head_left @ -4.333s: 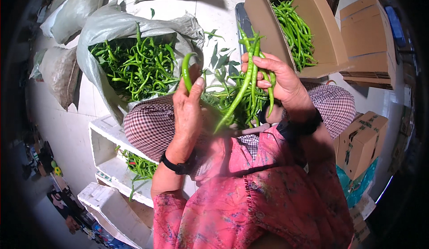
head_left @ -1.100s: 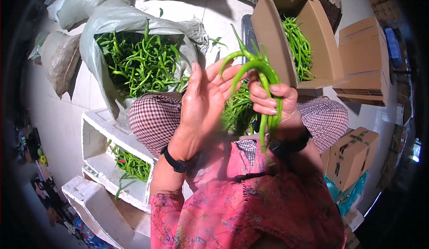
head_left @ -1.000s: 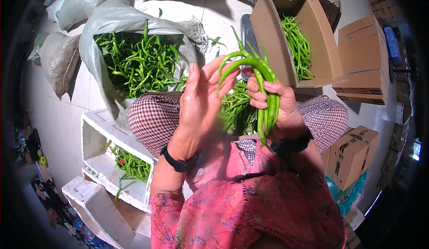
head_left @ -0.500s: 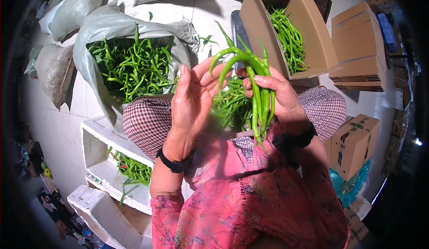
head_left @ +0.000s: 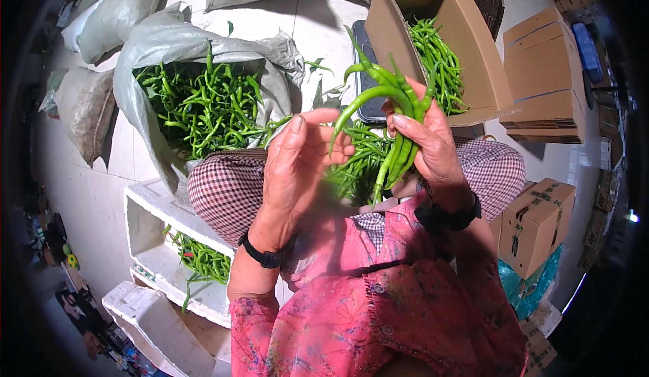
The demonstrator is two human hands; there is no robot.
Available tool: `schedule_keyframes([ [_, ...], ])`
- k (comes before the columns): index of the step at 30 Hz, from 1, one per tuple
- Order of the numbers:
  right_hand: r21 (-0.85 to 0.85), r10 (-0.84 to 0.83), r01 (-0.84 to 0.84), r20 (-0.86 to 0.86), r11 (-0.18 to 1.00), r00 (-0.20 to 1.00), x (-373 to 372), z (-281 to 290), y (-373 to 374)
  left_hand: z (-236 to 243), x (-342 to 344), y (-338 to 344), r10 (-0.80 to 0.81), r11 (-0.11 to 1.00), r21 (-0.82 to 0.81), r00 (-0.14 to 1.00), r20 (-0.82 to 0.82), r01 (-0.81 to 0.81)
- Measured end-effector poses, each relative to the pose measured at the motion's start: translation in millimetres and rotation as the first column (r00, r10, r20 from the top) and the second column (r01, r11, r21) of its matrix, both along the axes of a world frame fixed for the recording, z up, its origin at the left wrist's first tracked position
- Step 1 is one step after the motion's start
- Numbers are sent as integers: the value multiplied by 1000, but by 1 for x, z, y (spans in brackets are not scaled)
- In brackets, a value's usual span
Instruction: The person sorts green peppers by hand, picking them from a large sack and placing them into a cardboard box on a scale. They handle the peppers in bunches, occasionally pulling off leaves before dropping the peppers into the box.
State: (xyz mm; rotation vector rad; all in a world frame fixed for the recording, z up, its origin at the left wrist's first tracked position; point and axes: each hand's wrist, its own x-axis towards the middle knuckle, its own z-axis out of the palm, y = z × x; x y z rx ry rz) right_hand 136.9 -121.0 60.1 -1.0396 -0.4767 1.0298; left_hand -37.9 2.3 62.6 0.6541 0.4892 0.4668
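My right hand point(head_left: 433, 147) is shut on a bunch of long green chilli peppers point(head_left: 399, 154), whose curved stem ends point up and left. My left hand point(head_left: 291, 174) is open beside the bunch, fingers loosely curled and apart, near the tip of a curved pepper. Below and between my hands lies a pile of green peppers point(head_left: 355, 174) at my crossed legs, partly hidden by the hands. An open grey woven sack point(head_left: 138, 113) full of peppers and leaves lies at left front, and an open cardboard box point(head_left: 483, 73) holds straighter peppers at right front.
White foam boxes point(head_left: 145, 225) at lower left hold more peppers. Closed sacks point(head_left: 88, 116) lie on the tiled floor. Flattened cartons point(head_left: 541, 73) stand at right, above a taped box point(head_left: 537, 225). A dark flat object point(head_left: 368, 113) lies beside the open box.
The pepper held in my left hand 4.3 seconds ago is no longer there. Lately my right hand has lifted and tilted the bunch slightly, while my left fingers have curled a little more.
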Motion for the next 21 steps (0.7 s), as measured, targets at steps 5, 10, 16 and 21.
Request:
schedule_keyframes([
  [5,-54,-40,47,118,997,992,-3,1,2,-2,-4,0,8,981,195,993,-117,15],
  [10,-41,104,-115,-213,993,972,7,-5,-2,-5,-3,2,135,959,270,976,-168,-86],
  [16,-42,108,-131,-354,990,929,11,9,5,0,-8,2,130,943,290,982,134,-165],
  [21,202,209,-129,-448,971,869,27,-3,3,15,5,-2,203,974,71,967,152,-215],
])
